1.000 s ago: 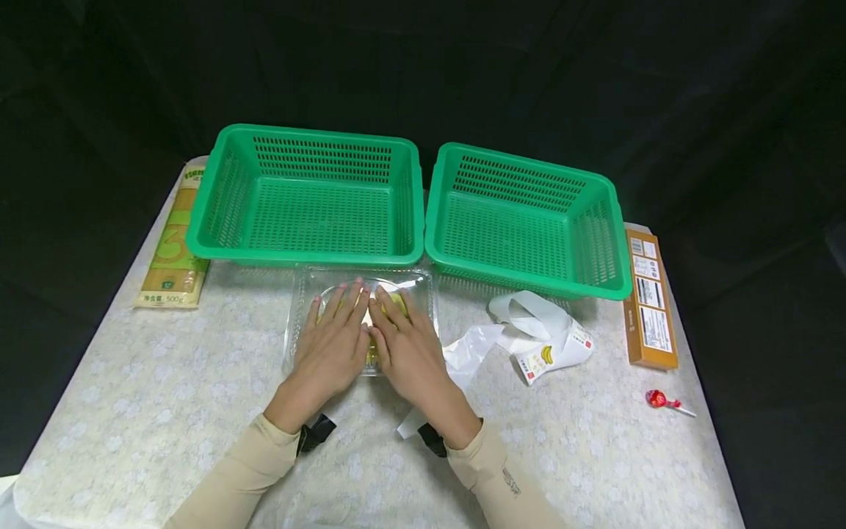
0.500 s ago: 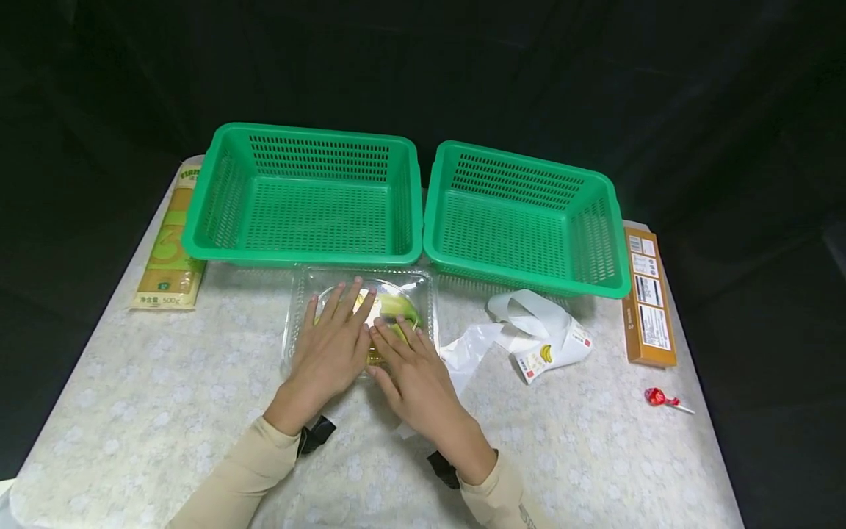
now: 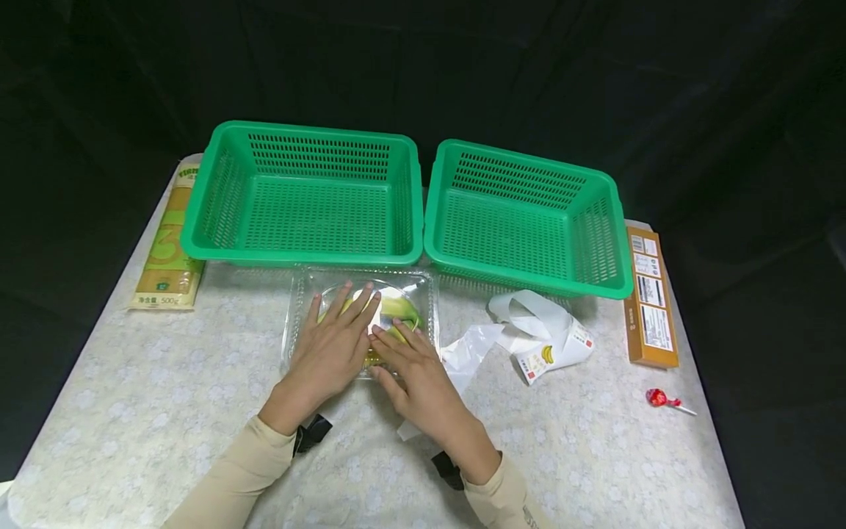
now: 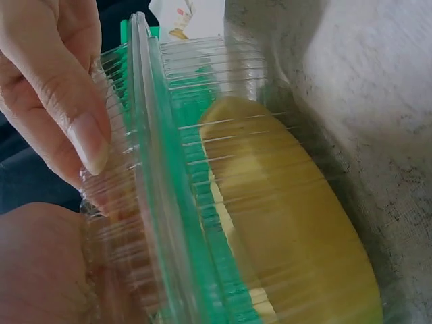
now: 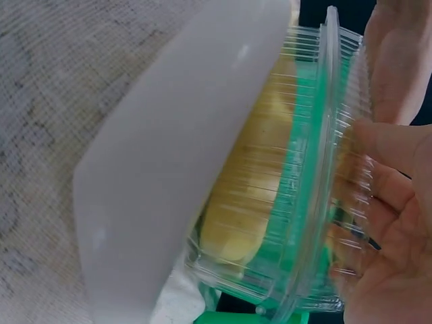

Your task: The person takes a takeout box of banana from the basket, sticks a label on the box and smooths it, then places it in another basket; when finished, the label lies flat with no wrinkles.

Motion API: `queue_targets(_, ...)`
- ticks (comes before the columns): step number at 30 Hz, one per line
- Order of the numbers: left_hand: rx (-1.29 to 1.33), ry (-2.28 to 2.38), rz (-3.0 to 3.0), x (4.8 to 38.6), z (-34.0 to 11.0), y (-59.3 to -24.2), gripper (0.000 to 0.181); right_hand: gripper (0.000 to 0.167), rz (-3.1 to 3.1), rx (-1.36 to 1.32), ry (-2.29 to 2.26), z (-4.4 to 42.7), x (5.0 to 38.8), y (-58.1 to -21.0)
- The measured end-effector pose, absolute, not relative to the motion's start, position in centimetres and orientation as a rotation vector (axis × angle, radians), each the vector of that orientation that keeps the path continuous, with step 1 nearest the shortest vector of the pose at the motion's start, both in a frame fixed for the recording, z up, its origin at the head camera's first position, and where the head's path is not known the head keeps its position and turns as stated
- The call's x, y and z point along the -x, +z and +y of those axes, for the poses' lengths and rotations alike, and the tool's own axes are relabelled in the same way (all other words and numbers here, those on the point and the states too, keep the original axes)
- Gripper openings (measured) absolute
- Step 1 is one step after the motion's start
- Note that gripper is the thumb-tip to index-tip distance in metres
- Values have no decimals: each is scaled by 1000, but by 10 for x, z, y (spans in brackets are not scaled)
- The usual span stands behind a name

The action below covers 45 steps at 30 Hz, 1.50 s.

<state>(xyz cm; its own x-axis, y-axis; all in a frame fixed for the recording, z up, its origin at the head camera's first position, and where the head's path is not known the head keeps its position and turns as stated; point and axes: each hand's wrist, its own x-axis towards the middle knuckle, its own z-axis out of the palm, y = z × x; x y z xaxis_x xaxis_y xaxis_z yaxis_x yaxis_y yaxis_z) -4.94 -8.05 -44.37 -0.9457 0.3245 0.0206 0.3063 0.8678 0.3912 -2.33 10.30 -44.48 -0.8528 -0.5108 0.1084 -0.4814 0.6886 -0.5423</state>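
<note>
A clear plastic clamshell box [image 3: 311, 283], its lid down, lies in front of the green baskets in the head view. Yellow-green bananas [image 3: 399, 305] show through the lid; in the left wrist view a yellow banana [image 4: 290, 209] lies behind the ribbed side wall. Fingers spread, my left hand [image 3: 330, 353] rests on the left part of the lid. My right hand [image 3: 419, 375] touches the lid's right front with extended fingers. Both hands cover much of the box. A white strip [image 5: 169, 155] stands in front of the box in the right wrist view.
Two green baskets [image 3: 304, 258] [image 3: 529, 279] stand behind the box. A white printed band [image 3: 538, 327] with a banana picture lies to the right. Farther right are an orange box [image 3: 651, 308] and a red lollipop [image 3: 657, 397]. A noodle pack [image 3: 168, 257] lies at far left.
My right hand has slid toward the front right of the lid, uncovering more of the bananas. My left hand has stayed on the lid, shifting only slightly.
</note>
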Motion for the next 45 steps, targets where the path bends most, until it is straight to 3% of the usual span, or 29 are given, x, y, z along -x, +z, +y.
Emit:
queue_targets(23,-657,655,2959,50,-83,-441,50,48,2896,840,-991,103,24,-446)
queue_targets(40,-659,1087,2859,42,-98,-432,37,44,2862,778,-1116,102,25,-448)
queue_targets(45,-545,1232,2931,44,-115,-436,35,35,2828,698,-1338,105,28,-445)
